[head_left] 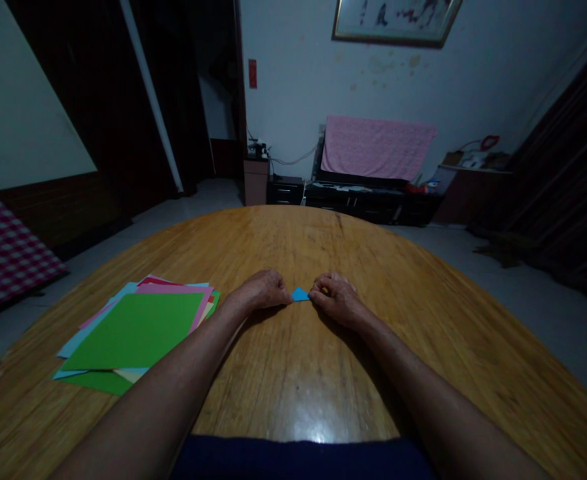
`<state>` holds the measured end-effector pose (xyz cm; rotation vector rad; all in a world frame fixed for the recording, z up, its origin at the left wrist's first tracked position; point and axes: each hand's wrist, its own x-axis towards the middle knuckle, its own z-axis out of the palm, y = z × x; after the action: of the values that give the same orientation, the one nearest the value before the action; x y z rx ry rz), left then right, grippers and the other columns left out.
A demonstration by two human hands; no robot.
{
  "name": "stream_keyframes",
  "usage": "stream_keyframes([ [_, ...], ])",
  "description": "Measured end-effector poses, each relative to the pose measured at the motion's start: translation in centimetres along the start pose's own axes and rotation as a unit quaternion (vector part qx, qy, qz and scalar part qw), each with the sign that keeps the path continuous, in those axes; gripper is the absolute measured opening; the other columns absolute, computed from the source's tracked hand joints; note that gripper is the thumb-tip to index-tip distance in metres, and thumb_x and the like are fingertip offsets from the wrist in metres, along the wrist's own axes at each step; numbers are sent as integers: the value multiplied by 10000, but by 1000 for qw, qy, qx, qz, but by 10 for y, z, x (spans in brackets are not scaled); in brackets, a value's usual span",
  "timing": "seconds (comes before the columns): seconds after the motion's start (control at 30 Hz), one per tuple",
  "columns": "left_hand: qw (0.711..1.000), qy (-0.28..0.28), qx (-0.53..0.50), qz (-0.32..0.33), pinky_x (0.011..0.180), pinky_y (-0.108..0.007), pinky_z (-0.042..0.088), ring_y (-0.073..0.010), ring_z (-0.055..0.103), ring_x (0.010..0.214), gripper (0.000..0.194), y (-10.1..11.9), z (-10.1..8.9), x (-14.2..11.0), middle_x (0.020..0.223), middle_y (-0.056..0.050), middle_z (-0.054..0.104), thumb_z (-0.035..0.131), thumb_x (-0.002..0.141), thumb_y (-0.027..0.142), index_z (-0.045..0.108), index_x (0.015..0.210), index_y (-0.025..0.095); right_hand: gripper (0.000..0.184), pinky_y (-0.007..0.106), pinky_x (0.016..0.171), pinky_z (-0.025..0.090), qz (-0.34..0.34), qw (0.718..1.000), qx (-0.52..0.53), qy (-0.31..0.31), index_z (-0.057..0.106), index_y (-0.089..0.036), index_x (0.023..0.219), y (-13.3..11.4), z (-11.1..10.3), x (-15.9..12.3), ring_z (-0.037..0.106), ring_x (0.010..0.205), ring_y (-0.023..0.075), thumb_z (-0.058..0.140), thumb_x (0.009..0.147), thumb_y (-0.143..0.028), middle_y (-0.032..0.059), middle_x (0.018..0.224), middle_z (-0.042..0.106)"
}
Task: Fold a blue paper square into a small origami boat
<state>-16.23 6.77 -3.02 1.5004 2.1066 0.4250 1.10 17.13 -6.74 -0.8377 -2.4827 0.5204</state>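
Note:
A small piece of folded blue paper [301,294] lies between my hands over the middle of the table. My left hand [267,289] is closed, its thumb and fingers pinching the paper's left corner. On the other side my right hand [337,297] pinches the right corner, with its fingers curled. Only the middle of the blue paper shows as a small pointed shape; its ends are hidden by my fingertips.
The round wooden table [293,373] fills the foreground. To the left of my left forearm lies a loose stack of coloured paper sheets [133,327], a green one on top. Beyond the table stands a low black cabinet [348,200] below a pink cloth [376,148].

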Motion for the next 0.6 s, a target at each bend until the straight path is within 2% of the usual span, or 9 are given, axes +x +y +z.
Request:
stream_keyframes([
  [0.1,1000,0,-7,-8,497,-247,273,-119,445,504,230,2,0,-2,531,-2,535,588,637,392,613,628,164,181,332,763,364,4,1000,6,-12,657,-214,734,-1,-3,0,540,868,199,526,839,-280,43,878,621],
  [0.2,1000,6,-7,-8,504,-247,279,-123,452,519,226,4,-1,-5,555,-6,552,582,654,386,622,661,163,115,357,810,355,-10,1000,2,-11,691,-237,814,-4,-3,-3,539,932,218,601,794,-306,42,957,626],
  [0.3,1000,17,1,17,519,-245,295,-132,481,556,217,4,-1,-6,637,-19,596,567,677,364,644,724,167,140,369,831,342,-33,999,-7,4,692,-239,850,-7,0,-6,527,959,226,673,732,-313,44,991,614],
  [0.6,991,71,60,100,582,-262,318,-175,526,666,279,-3,5,-4,786,-66,651,553,758,391,677,922,202,47,390,867,329,-17,1000,7,21,650,-199,743,-13,9,-4,532,995,229,629,716,-231,61,1034,611],
])
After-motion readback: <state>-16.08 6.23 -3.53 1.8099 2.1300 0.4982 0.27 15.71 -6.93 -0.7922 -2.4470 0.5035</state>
